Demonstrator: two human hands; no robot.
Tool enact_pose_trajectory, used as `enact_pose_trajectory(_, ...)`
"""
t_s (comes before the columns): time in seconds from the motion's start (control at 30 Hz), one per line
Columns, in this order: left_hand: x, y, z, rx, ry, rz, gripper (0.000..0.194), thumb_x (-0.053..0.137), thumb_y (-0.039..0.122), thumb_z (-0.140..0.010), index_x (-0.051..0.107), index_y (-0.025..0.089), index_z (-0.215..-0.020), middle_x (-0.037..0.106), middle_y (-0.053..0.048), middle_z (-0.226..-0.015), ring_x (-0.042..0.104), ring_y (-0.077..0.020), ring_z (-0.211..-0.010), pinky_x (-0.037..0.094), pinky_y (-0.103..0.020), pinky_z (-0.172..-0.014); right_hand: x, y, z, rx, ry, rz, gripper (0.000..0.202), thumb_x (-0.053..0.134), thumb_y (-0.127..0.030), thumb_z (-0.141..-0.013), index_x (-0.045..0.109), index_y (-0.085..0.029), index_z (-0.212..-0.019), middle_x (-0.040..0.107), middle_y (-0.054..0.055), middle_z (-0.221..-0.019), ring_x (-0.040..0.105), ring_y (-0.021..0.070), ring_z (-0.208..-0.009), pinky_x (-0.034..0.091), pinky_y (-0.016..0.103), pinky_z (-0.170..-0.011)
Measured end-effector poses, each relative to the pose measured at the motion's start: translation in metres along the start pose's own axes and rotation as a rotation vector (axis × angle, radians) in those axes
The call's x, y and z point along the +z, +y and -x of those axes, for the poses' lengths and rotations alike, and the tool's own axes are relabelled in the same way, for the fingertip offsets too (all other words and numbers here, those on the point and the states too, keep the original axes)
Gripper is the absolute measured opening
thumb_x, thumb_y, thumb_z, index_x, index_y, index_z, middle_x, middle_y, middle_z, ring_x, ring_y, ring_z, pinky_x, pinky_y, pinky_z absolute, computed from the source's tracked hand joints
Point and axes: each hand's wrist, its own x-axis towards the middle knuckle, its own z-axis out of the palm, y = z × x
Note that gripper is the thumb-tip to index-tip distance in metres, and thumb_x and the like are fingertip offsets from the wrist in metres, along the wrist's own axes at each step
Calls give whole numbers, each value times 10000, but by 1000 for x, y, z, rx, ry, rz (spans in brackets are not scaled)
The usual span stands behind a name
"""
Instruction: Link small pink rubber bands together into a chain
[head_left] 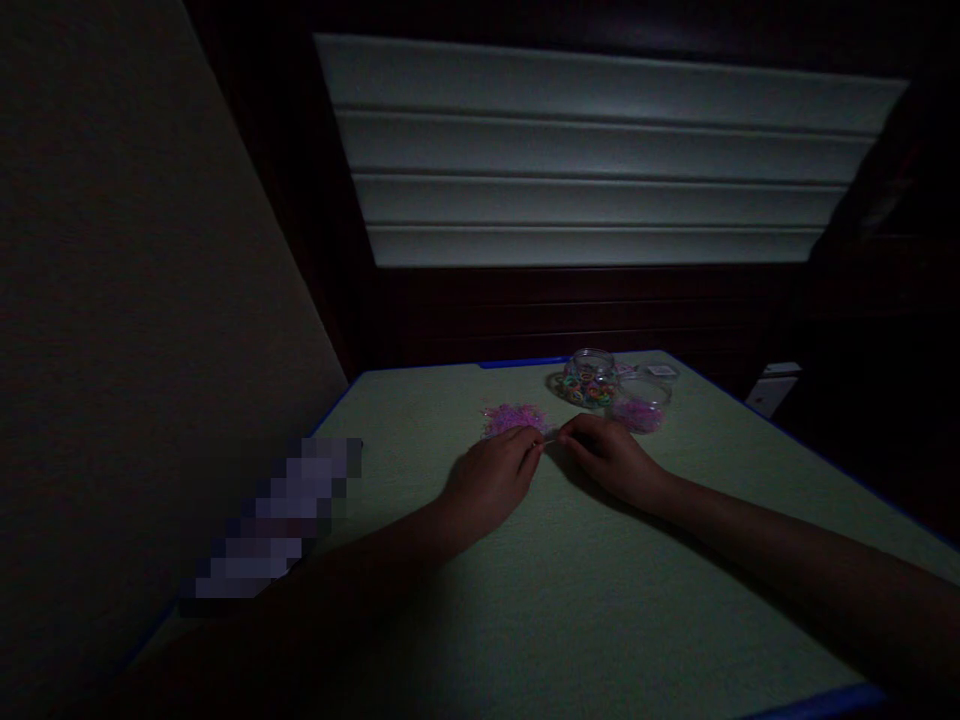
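Note:
Over the table, my left hand [501,468] is closed in a pinch, and a thin pale strand [551,440] runs from its fingertips. Facing it, my right hand [606,452] pinches the other end of that strand. It looks like a small elastic band, but it is too small and dim to be sure. Just behind my left fingers lies a loose pile of tiny pink and purple pieces [514,417], possibly small elastic bands. Beyond my right hand, a clear jar [641,400] holds similar pink pieces.
Another clear jar [592,362] with multicoloured rings stands at the back, beside a clear lid [660,372]. A pixelated flat object [277,520] lies at the table's left edge. The pale green table [525,600] has blue edging; a wall rises on the left.

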Motion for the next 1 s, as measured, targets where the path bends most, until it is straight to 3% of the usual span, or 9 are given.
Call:
enact_pose_trajectory(0.43,-1,1,0,-2,3,-24,221,302,303,-862,504,223,-903,589,-14,-834,553,-138,-751,412,-243,-688,-2,-4,2,30,27,-57,220,470,-349,-796,569,-155,-822,586,28,-746,524,119,-658,399,232,-597)
enact_pose_trajectory(0.8,-1,1,-1,-7,-10,-10,220,311,301,-857,510,232,-921,596,-11,-848,555,-144,-769,406,-247,-703,-5,-3,3,-57,7,10,142,460,-168,-782,594,-152,-826,600,47,-779,536,131,-712,411,246,-664)
enact_pose_trajectory(1.0,-1,0,-1,-6,-8,-1,235,296,303,-860,511,231,-921,597,-11,-864,556,-144,-773,407,-246,-702,-25,-8,0,-84,-49,160,191,443,-108,-760,616,-152,-826,604,56,-791,538,135,-707,393,231,-640)
